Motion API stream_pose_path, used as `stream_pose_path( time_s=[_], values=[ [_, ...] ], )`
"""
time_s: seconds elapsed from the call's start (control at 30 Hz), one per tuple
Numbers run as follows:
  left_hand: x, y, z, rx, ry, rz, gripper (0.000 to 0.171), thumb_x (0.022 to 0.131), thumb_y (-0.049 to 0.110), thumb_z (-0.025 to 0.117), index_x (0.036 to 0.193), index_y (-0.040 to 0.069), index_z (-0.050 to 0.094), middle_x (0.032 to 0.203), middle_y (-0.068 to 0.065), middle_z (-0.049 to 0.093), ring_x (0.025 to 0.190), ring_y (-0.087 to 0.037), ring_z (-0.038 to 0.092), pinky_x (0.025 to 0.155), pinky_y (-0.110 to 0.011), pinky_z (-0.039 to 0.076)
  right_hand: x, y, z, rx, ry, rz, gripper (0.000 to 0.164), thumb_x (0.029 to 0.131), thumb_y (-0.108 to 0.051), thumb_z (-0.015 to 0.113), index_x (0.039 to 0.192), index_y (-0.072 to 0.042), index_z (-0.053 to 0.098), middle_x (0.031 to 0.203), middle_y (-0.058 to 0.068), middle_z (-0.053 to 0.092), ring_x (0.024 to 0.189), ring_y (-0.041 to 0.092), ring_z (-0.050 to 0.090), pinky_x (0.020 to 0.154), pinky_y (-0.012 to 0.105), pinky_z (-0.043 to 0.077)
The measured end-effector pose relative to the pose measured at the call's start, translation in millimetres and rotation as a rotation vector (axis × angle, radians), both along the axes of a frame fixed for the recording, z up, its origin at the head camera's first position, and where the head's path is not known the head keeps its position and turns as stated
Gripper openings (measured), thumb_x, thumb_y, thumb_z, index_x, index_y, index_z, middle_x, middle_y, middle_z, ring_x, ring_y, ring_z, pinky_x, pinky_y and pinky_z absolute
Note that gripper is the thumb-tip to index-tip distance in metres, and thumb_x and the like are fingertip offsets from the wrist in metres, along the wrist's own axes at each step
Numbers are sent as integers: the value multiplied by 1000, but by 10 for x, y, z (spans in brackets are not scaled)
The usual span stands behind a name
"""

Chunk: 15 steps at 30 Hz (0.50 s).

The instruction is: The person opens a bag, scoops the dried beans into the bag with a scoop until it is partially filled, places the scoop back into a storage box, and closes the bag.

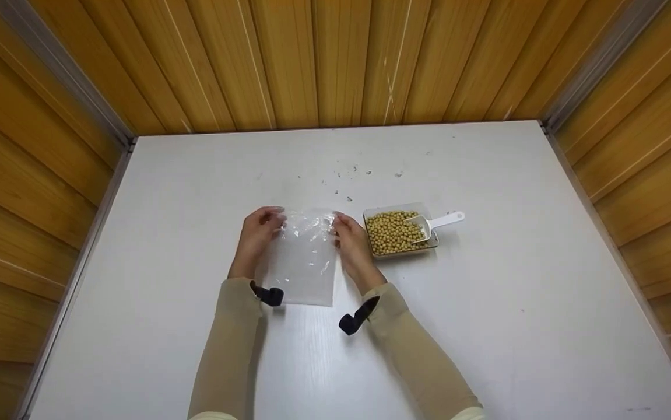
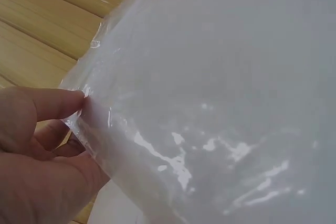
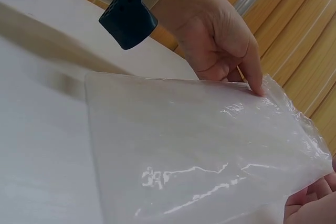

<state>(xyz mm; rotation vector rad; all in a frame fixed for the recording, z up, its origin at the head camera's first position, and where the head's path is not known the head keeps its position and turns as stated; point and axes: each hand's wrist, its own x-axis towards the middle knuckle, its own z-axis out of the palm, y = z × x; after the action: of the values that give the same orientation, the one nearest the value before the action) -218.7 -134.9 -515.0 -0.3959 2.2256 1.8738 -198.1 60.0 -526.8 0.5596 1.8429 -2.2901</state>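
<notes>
A clear plastic bag [image 1: 306, 262] hangs between both hands over the white table, its upper edge wrinkled and glossy. My left hand [image 1: 259, 236] pinches the bag's upper left corner; in the left wrist view, thumb and finger of the left hand [image 2: 47, 145] grip the film's edge. At the upper right corner, the right hand [image 1: 354, 242] pinches the bag between thumb and fingers. The right wrist view shows the flat bag [image 3: 194, 145] with the left hand [image 3: 226, 40] beyond it, and only part of the right hand [image 3: 315, 205] at the lower right edge.
Right of the right hand stands a clear rectangular container [image 1: 405, 252] of round yellow beans [image 1: 393, 230]. A white scoop [image 1: 446, 220] rests in it, handle pointing right. Small dark marks [image 1: 350, 198] dot the table [image 1: 516, 321]. Wood-patterned walls [image 1: 335, 64] enclose its back and sides.
</notes>
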Motion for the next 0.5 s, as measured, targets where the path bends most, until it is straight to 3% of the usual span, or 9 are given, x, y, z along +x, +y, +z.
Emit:
stream_pose_path(
  time_s=[0.23,0.5],
  values=[
    [33,13,105,2,55,-71,27,95,14,55,119,2,60,111,-12,61,102,-21,59,91,-33,51,23,55,16,-64,42,7,29,98,-18,54,123,-8,63,100,3,63,77,8,53,65,21,40],
    [81,20,248,-2,125,-149,26,96,14,56,118,0,60,109,-11,60,100,-20,58,93,-35,50,80,127,99,-67,89,25,22,96,-17,58,112,-4,64,90,-2,68,75,10,55,66,23,43]
  ],
)
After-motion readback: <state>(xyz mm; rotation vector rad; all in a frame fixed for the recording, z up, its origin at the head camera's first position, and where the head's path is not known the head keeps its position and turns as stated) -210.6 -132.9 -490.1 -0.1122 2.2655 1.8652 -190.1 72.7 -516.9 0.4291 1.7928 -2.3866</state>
